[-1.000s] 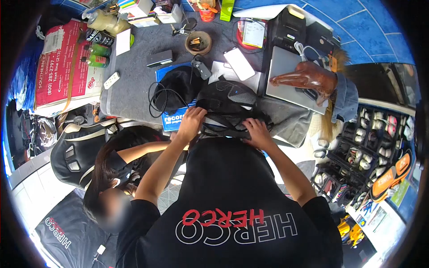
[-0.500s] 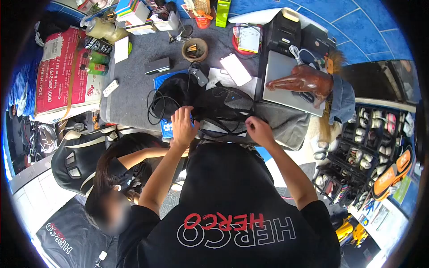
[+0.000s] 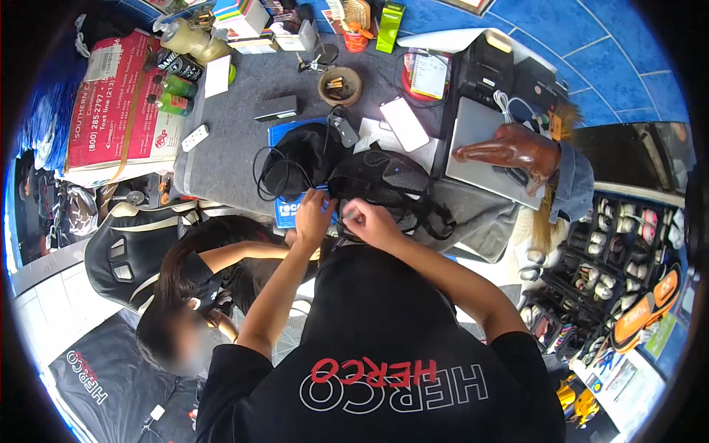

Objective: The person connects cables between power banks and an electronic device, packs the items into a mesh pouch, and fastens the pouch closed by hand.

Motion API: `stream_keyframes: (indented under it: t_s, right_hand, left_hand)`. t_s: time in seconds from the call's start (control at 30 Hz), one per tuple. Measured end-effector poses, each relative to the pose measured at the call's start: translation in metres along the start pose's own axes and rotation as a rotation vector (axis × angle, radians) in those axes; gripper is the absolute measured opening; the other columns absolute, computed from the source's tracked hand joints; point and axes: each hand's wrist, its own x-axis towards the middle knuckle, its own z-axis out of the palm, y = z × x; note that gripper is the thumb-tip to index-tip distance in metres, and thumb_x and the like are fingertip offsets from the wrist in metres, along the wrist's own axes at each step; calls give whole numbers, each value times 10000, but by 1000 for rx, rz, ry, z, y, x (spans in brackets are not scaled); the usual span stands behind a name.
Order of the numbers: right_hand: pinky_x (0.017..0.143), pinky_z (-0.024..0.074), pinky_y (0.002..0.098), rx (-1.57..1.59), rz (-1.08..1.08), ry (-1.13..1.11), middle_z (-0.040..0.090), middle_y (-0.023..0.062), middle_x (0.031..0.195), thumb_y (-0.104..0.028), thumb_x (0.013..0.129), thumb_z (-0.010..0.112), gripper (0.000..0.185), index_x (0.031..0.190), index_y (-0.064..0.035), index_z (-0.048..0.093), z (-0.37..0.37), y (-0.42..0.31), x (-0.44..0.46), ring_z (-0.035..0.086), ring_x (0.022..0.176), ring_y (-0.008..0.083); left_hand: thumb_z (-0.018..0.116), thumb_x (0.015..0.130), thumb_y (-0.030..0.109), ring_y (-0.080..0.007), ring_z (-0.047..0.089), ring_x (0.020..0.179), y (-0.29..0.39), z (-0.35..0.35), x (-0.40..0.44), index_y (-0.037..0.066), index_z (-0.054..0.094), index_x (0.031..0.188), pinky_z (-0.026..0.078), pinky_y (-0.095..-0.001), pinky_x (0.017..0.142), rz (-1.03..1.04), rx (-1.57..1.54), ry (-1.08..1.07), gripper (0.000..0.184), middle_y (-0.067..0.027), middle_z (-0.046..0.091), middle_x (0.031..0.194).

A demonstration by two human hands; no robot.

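A black mesh-panelled backpack (image 3: 380,173) lies on the desk in front of me, its straps spread to the right. My left hand (image 3: 314,219) is closed at the backpack's near left edge, with the fingertips pinched against the black fabric. Close beside it, my right hand (image 3: 371,224) has its fingers curled at the near edge of the bag; what they pinch is too small to make out. Left of the backpack sits a rounded black fabric item (image 3: 301,151) with a black cable looped over it. Beneath that item is a blue box (image 3: 289,215), partly covered.
A person (image 3: 221,258) sits close on my left, an arm reaching beneath mine. Behind the backpack are a white phone (image 3: 404,124), papers and an ashtray (image 3: 340,86). A laptop (image 3: 473,140) with a brown horse figure (image 3: 509,148) stands right.
My right hand has moved left from the strap side to beside my left hand. The backpack now sits fuller, its straps shifted right. My left hand stays at its left edge.
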Motion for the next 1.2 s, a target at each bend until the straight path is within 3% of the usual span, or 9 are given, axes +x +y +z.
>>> stream_keyframes:
  t_s: [0.2,0.33,0.53,0.67,0.73,0.77,0.87,0.9,1.2]
  right_hand:
    - [792,559,413,-144,-412,170,552,159,1180,2,804,688,583,1338,-52,461,5,-19,26,655,921,322]
    - [756,560,394,-156,-368,139,586,153,1100,-2,830,681,471,1264,-37,500,5,-11,36,671,876,298]
    - [703,562,366,-42,-211,34,636,144,980,-9,870,669,304,1152,-13,559,9,-1,45,696,809,262]
    - [668,563,348,37,-120,43,670,138,900,-13,896,661,194,1078,2,597,9,5,48,712,765,238]
    - [650,564,338,70,-74,105,687,135,860,-16,909,658,140,1040,10,617,9,8,50,720,742,226]
    - [641,564,334,86,-53,143,695,133,840,-17,915,656,115,1022,14,627,8,10,52,724,731,220]
    - [615,565,319,133,-11,238,721,128,780,-20,935,650,55,966,25,656,0,17,56,736,698,202]
    - [606,565,315,139,-13,265,729,127,760,-21,941,648,54,947,29,666,-2,20,58,740,687,196]
    - [609,556,355,-83,-164,209,734,132,745,-198,987,646,210,940,6,669,-40,6,73,735,683,271]
  left_hand:
    - [696,882,101,-351,651,781,27,-14,-1,16,633,1021,508,-436,700,-345,-494,-39,175,-146,632,885]
    - [659,907,131,-452,671,891,18,-4,-7,8,590,1075,523,-483,723,-267,-552,-96,219,-220,688,941]
    - [702,861,184,-368,719,828,35,-54,4,9,694,900,550,-448,718,-348,-231,-229,178,-175,741,873]
    - [710,853,167,-284,720,771,16,-60,10,20,744,937,550,-369,714,-285,-471,-322,173,-151,747,845]
    - [664,869,113,-263,703,782,12,-57,12,14,742,952,537,-345,742,-412,-958,-263,151,-164,740,938]
    - [635,862,59,-280,697,843,-12,-23,5,10,720,990,532,-347,762,-364,-799,-37,162,-181,704,1076]
    - [633,839,28,-277,689,881,-19,1,7,12,688,1010,532,-361,745,-142,-547,44,180,-176,666,1099]
    - [692,825,58,-291,679,914,-12,-2,7,32,660,1022,537,-392,747,-221,-627,-180,201,-152,657,1017]
    - [759,802,128,-362,663,924,14,2,18,45,593,1026,544,-465,745,-12,-138,-73,291,-155,618,992]
